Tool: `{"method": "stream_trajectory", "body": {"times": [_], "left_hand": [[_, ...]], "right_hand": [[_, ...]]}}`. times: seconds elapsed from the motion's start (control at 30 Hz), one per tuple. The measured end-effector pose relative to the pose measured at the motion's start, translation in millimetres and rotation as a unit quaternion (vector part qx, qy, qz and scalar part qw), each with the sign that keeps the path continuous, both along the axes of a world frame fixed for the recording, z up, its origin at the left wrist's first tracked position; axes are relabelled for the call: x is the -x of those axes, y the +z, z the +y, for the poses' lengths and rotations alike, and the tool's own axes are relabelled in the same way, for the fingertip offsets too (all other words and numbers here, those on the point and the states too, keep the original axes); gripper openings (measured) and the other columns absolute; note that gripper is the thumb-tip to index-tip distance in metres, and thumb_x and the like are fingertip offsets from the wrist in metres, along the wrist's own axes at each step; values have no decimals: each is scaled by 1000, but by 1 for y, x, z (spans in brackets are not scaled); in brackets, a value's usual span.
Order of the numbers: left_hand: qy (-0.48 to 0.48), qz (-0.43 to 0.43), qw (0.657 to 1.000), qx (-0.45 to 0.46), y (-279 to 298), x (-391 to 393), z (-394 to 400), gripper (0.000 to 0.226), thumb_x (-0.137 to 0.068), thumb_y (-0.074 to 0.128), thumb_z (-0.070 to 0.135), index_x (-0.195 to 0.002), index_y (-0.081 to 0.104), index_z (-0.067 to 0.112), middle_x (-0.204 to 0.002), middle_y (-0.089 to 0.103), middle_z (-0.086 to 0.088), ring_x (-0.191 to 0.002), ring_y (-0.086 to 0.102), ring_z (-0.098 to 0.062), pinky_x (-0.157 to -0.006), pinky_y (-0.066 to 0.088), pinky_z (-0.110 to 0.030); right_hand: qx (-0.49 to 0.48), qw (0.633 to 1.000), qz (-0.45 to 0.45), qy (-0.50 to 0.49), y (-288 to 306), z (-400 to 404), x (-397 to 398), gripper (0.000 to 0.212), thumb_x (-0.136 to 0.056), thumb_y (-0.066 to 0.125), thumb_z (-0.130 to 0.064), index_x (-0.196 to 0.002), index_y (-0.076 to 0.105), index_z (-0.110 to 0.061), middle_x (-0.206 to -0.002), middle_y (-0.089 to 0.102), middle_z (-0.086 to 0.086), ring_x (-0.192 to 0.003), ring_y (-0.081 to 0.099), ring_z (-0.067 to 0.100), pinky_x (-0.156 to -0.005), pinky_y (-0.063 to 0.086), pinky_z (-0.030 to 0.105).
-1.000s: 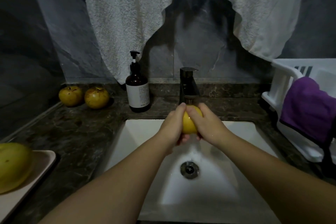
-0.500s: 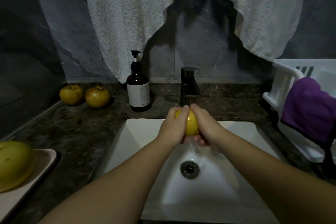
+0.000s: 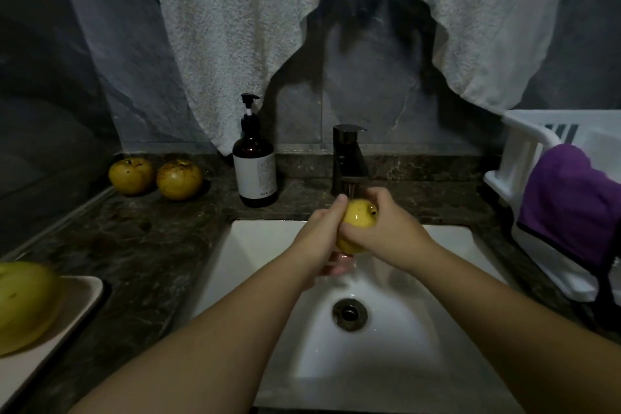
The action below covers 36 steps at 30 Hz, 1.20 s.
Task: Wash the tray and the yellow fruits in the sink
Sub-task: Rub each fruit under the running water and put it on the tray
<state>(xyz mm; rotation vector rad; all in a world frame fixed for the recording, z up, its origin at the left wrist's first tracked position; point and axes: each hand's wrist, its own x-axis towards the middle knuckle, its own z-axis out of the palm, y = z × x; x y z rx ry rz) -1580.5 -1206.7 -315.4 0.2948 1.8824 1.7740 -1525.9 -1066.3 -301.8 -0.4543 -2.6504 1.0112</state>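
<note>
The dark marbled tabletop (image 3: 141, 245) carries two yellow fruits (image 3: 131, 176) at its back left corner, a pump bottle (image 3: 254, 165) beside them, a tray (image 3: 57, 323) at the left edge and a white rack (image 3: 524, 158) at the right edge.

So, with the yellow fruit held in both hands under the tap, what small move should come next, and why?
Probably turn the yellow fruit a little between the left hand and the right hand under the tap. Both hands cover its sides, so the water seems to reach only the bare top. Two more fruits wait on the counter.
</note>
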Motion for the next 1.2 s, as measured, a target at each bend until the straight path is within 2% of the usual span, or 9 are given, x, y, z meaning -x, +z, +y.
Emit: {"method": "stream_trajectory", "body": {"times": [0.2, 0.37, 0.53, 0.67, 0.77, 1.0, 1.1, 1.17, 1.2], "left_hand": [[3, -33, 999, -35, -5, 0, 3, 56, -85, 75, 62, -123, 55, 25, -107, 72, -9, -82, 70, -22, -66, 56, -32], [43, -39, 995, -77, -1, 5, 2, 55, -87, 76, 55, -128, 55, 26, -119, 68, -7, -102, 69, -21, -76, 61, -33], [50, -43, 996, -57, 1, -1, 7, 69, -80, 79, 63, -130, 57, 21, -122, 70, -11, -103, 70, -23, -68, 56, -30], [37, -41, 997, -58, 1, 1, 10, 80, -66, 80, 72, -127, 66, 22, -117, 75, -9, -96, 71, -20, -68, 56, -30], [39, -38, 997, -54, -3, 4, 8, 84, -60, 80, 77, -125, 67, 26, -114, 76, -6, -100, 71, -20, -67, 56, -29], [39, -13, 999, 1, -1, 2, 0, 67, -71, 81, 67, -121, 58, 29, -114, 70, -6, -97, 70, -22, -69, 60, -33], [19, 56, 992, 112, 2, 2, -10, 70, -75, 82, 61, -130, 50, 32, -117, 61, 2, -102, 64, -21, -72, 58, -34], [-22, 181, 949, 258, 6, 1, -17, 75, -70, 81, 64, -132, 47, 37, -119, 59, 6, -103, 62, -18, -74, 56, -33], [-53, 263, 895, 357, 8, -1, -20, 80, -67, 78, 67, -135, 47, 38, -122, 60, 6, -104, 61, -18, -77, 54, -34]], "right_hand": [[-95, 995, -7, 36, 0, -7, 4, 72, -59, 64, -72, -116, 38, -39, -99, 59, -14, -84, 59, 7, -63, 49, 32], [33, 997, 3, 76, 22, 7, 0, 101, -78, 67, -57, -159, 9, -42, -158, 27, -1, -135, 43, 23, -93, 40, 32], [-78, 986, 139, 47, 56, 2, -3, 81, -81, 51, -43, -156, 23, -35, -163, 17, -12, -147, 27, 21, -108, 31, 35], [-115, 985, 83, 102, 77, -7, 9, 67, -90, 43, -39, -155, 26, -43, -170, 5, -10, -156, 4, 20, -124, 15, 47], [-134, 983, 52, 114, 86, -9, 15, 66, -91, 36, -45, -155, 25, -45, -170, 8, -8, -156, 3, 24, -125, 16, 52], [-123, 985, 83, 87, 74, -3, -3, 61, -87, 45, -40, -148, 41, -40, -160, 30, -7, -145, 30, 19, -116, 31, 41], [-94, 985, 141, 8, 56, 6, -18, 17, -81, 63, -26, -93, 55, -35, -109, 51, -10, -95, 56, 14, -71, 46, 30], [-148, 988, 28, 22, 40, 11, -25, 16, -81, 64, -16, -77, 55, -30, -87, 54, -10, -82, 57, 18, -57, 37, 26], [-191, 977, -73, 62, 31, 12, -28, 15, -83, 63, -15, -81, 62, -29, -88, 58, -9, -87, 60, 20, -57, 38, 25]]}}
